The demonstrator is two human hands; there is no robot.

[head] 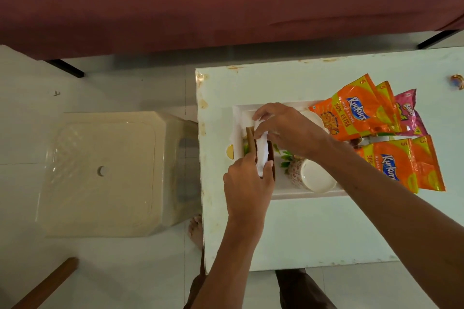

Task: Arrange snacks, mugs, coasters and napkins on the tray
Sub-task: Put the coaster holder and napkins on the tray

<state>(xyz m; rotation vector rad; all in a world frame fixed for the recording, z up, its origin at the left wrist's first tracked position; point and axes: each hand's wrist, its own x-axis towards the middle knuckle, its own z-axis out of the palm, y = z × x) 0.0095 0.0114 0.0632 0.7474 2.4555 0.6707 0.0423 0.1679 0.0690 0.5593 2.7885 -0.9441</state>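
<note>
A white rectangular tray [288, 193] lies on the pale table. At its left end stands a brown wooden holder [250, 140] with white napkins [263, 155] in it. My left hand [247, 185] grips the holder and the napkins' near end. My right hand [286, 128] pinches the napkins from above at the far end. A patterned mug [311, 175] lies on the tray near my right wrist; a second mug [313, 118] shows behind my right hand. Orange snack packets [361, 110] [401, 165] and a pink packet [409, 115] cover the tray's right end.
The table [301, 233] has its left edge just beyond the tray. A cream plastic stool [105, 173] stands on the floor to the left. A maroon sofa [200, 0] runs along the far side. A small ornament [457, 81] lies at the table's far right.
</note>
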